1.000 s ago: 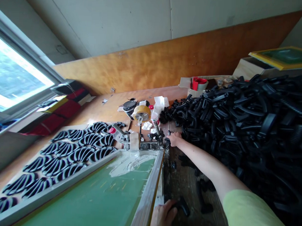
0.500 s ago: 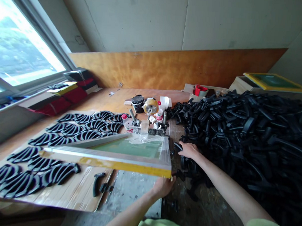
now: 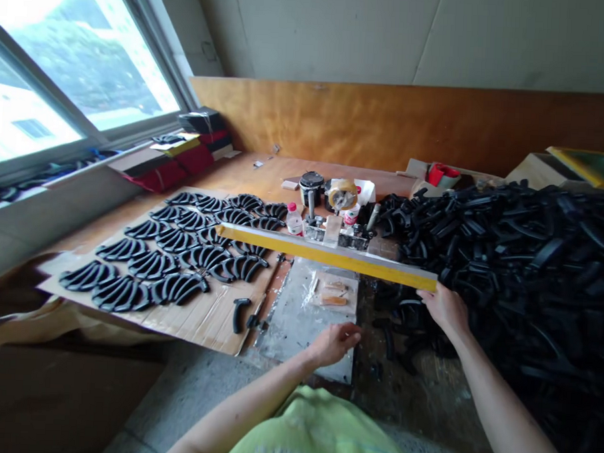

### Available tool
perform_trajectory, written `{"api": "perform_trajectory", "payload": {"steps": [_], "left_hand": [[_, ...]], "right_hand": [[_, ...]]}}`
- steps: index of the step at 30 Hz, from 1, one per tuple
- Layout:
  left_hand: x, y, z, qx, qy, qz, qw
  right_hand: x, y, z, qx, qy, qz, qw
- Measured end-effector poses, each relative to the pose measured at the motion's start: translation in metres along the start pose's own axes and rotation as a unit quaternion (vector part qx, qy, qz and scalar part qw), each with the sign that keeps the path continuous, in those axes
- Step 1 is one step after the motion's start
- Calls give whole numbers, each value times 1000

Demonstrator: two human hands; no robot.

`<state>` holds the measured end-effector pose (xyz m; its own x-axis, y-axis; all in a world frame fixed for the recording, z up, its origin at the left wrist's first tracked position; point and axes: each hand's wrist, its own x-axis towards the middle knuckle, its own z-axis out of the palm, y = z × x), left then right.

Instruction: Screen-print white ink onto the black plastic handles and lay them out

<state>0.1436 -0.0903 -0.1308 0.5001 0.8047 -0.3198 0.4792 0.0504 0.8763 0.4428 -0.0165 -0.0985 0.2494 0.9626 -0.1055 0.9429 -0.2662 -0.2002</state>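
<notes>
Seen from the head camera, a worker's right hand (image 3: 446, 309) pinches a raised, yellow-edged screen frame (image 3: 325, 256) at its corner above a metal plate (image 3: 291, 313); the half-curled left hand (image 3: 334, 345) appears empty. Holding the frame aloft, apparently the current step, calls for a steady grip.

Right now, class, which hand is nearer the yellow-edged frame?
Right. The right hand touches the right end of the yellow-edged frame; the left hand is apart from it, over the grey plate.
</notes>
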Motion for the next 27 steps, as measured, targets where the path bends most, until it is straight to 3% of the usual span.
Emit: {"api": "perform_trajectory", "payload": {"steps": [6,10,14,17,19,23,27], "left_hand": [[-42,-28,-41,-134,34,-31,990],[-68,-52,-74,-165,91,-61,980],[-88,-75,-103,-191,153,-88,965],[-91,-74,-128,-207,195,-79,955],[-86,-60,-148,-221,227,-46,947],[-60,-6,-188,-288,291,69,910],[-38,38,-205,-326,290,158,886]], "right_hand": [[-52,-137,47,-59,-60,-183,979],[-60,-189,71,-85,-88,-221,968],[-61,-199,72,-118,-116,-199,966],[-59,-200,72,-91,-45,-238,966],[-56,-201,77,-68,-4,-261,963],[-49,-204,95,-48,-33,-281,958],[-46,-204,106,-24,-33,-308,951]]}}
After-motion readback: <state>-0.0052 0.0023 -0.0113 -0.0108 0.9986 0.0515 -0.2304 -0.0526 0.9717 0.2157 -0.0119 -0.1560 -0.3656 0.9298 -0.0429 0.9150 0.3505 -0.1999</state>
